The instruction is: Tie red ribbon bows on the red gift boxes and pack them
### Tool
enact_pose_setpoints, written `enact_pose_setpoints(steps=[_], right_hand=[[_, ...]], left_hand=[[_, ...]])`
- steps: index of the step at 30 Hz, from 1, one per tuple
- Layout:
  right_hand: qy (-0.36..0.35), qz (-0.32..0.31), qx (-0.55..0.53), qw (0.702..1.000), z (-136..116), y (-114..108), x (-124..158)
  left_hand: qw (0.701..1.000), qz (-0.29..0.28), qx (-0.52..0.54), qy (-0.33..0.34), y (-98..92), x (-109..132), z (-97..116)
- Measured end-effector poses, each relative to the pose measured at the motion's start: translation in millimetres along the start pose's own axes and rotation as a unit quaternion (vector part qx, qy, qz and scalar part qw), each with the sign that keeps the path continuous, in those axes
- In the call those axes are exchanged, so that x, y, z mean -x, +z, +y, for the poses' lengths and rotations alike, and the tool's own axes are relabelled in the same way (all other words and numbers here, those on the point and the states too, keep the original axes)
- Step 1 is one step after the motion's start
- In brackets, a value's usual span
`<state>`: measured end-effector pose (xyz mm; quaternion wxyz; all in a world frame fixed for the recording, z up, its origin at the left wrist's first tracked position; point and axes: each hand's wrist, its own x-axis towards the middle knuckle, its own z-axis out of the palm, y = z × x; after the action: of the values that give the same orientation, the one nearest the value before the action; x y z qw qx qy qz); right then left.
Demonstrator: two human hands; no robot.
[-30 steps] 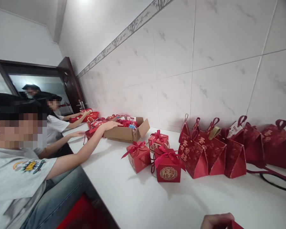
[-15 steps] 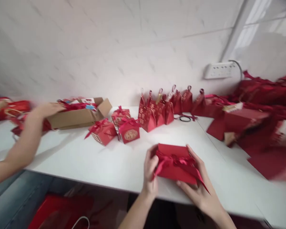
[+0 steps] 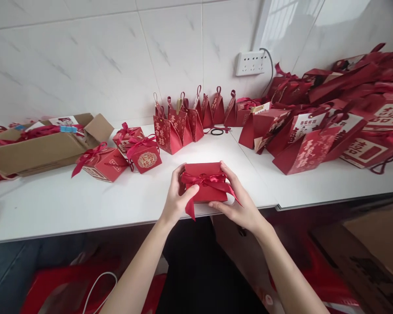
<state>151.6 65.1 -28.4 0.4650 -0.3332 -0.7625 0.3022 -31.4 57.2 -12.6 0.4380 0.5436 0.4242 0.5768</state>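
Between my two hands is a small red gift box (image 3: 209, 194) with a dark red satin ribbon (image 3: 212, 179) tied in a bow across its top. My left hand (image 3: 180, 196) grips the box's left side, its thumb lying on the ribbon near the knot. The right side is held by my right hand (image 3: 239, 200), fingers behind and thumb at the front lower edge. One ribbon tail hangs over the front; the other trails toward my right hand. The box is over the front edge of the white table (image 3: 127, 198); its underside is hidden.
Ribboned red boxes (image 3: 147, 159) stand left of centre, beside an open cardboard box (image 3: 39, 150) of ribbons and cards. Several looped triangular boxes (image 3: 172, 133) line up near the wall. A large pile of red boxes (image 3: 314, 131) fills the right. A power strip (image 3: 251, 63) is on the wall.
My view has swung right and down, so the co-worker's arm at left is out of sight. Both hands still hold the box; my left thumb now rests on the ribbon.
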Motion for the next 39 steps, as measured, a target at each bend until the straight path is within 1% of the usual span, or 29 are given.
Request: enact_pose_setpoints(steps=[4, 8, 12, 14, 16, 18, 20, 21, 23, 25, 27, 28, 29, 30, 32, 33, 34, 35, 36, 38, 39], right_hand=[[-0.013, -0.01, 0.014, 1.0, -1, -6, 4], [-0.024, -0.027, 0.031, 0.999, -4, -13, 8], [-0.025, -0.057, 0.035, 0.997, -8, -17, 10], [-0.029, -0.058, 0.033, 0.997, -10, -17, 11], [-0.035, -0.052, 0.037, 0.997, -12, -17, 13], [-0.038, -0.049, 0.046, 0.997, -13, -16, 14], [-0.036, -0.046, 0.051, 0.997, -14, -16, 17], [-0.033, -0.044, 0.051, 0.997, -14, -15, 18], [-0.031, -0.04, 0.049, 0.998, -14, -15, 20], [-0.033, -0.034, 0.044, 0.998, -14, -15, 23], [-0.036, -0.031, 0.038, 0.998, -14, -15, 24], [-0.037, -0.03, 0.037, 0.998, -14, -14, 25], [-0.037, -0.03, 0.037, 0.998, -14, -14, 25], [-0.037, -0.03, 0.038, 0.998, -15, -14, 26], [-0.037, -0.03, 0.039, 0.998, -16, -14, 26], [-0.038, -0.03, 0.038, 0.998, -16, -13, 26], [-0.041, -0.031, 0.035, 0.998, -17, -13, 26], [-0.043, -0.032, 0.031, 0.998, -17, -13, 27], [-0.044, -0.034, 0.028, 0.998, -17, -13, 27], [-0.042, -0.036, 0.022, 0.998, -16, -14, 28], [-0.04, -0.035, 0.02, 0.998, -16, -14, 29]], left_hand=[[0.999, -0.018, -0.038, -0.012, -4.4, 2, 8], [0.997, -0.06, -0.052, -0.024, -10.2, 6, 14], [0.995, -0.082, -0.061, -0.012, -11.1, 11, 19], [0.992, -0.08, -0.092, -0.02, -10.4, 16, 24], [0.985, -0.048, -0.161, -0.026, -8.8, 23, 30], [0.965, 0.019, -0.261, 0.0, -6.0, 33, 36], [0.927, 0.079, -0.363, 0.045, -2.1, 42, 41], [0.907, 0.092, -0.405, 0.063, 0.0, 46, 43], [0.877, 0.093, -0.463, 0.087, 4.0, 54, 45], [0.859, 0.096, -0.492, 0.104, 7.6, 61, 47], [0.849, 0.118, -0.504, 0.108, 11.1, 69, 50], [0.852, 0.126, -0.499, 0.097, 12.9, 73, 52], [0.865, 0.125, -0.481, 0.073, 14.8, 76, 54], [0.885, 0.114, -0.45, 0.034, 16.8, 79, 56], [0.931, 0.065, -0.35, -0.079, 19.9, 84, 60], [0.945, 0.034, -0.294, -0.136, 20.9, 85, 62], [0.951, 0.004, -0.248, -0.184, 21.2, 85, 63], [0.951, -0.019, -0.219, -0.218, 20.9, 84, 62], [0.949, -0.035, -0.207, -0.235, 19.9, 83, 62], [0.942, -0.055, -0.224, -0.242, 16.6, 81, 58], [0.937, -0.055, -0.246, -0.241, 14.6, 80, 55]])
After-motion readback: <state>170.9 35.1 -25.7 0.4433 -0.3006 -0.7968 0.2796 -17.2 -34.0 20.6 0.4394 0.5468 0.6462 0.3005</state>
